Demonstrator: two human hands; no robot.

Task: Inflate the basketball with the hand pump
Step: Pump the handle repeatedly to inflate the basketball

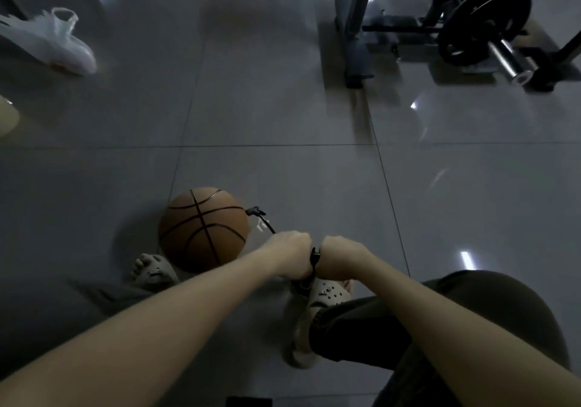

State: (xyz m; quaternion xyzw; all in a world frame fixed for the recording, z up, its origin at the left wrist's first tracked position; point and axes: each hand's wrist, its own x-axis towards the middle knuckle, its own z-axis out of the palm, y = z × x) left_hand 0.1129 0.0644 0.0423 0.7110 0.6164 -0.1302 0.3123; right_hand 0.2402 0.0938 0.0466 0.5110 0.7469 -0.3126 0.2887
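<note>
**Pumping stance, viewed from over the hands.** The basketball rests on the grey tiled floor, near and left of centre, just beside the toe of the left clog. A thin black hose runs from the ball's right side to the hand pump, which stands just right of the ball; its base is hidden, apparently by the right clog. The left hand and right hand sit side by side, each fisted around one end of the pump's crossbar handle, with only a black sliver showing between them. Judged handling: the ball is light, round and free to roll, with a skin that is probably grippy. The hose joint at the valve looks the delicate part, so force belongs on the rigid handle, driven straight down. A weight plate lies far right, a plastic bag far left.
</note>
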